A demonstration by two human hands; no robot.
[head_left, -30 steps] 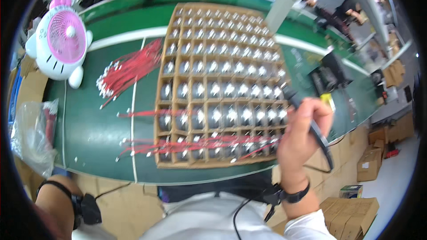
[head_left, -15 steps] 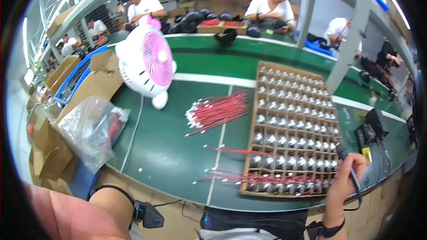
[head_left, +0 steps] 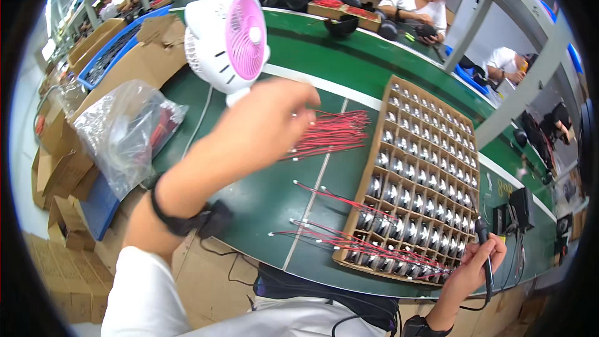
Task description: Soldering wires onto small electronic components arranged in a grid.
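Observation:
My left hand (head_left: 274,118) reaches over a pile of red wires (head_left: 337,132) with white connectors; its fingers are bent, thumb and fingers slightly apart, and nothing shows between them. In my right hand (head_left: 477,262) is a soldering iron (head_left: 482,232) with a black handle, held at the near right corner of a cardboard tray (head_left: 368,156). Dividers split the tray into cells with round, silvery parts (head_left: 410,231). Several more red wires (head_left: 337,237) lie across the near rows of the tray, their white ends resting on the green table.
A white and pink fan (head_left: 234,37) stands behind my left hand. A clear plastic bag (head_left: 125,131) and open cardboard boxes lie at left. Black devices (head_left: 521,209) with cables sit at right. Across the green conveyor (head_left: 293,43), people work beside black, rounded parts; grey posts rise between us.
My left hand has swung up from the lower left to the wire pile. The right hand still holds the soldering iron near the tray corner. The whole view has shifted and tilted.

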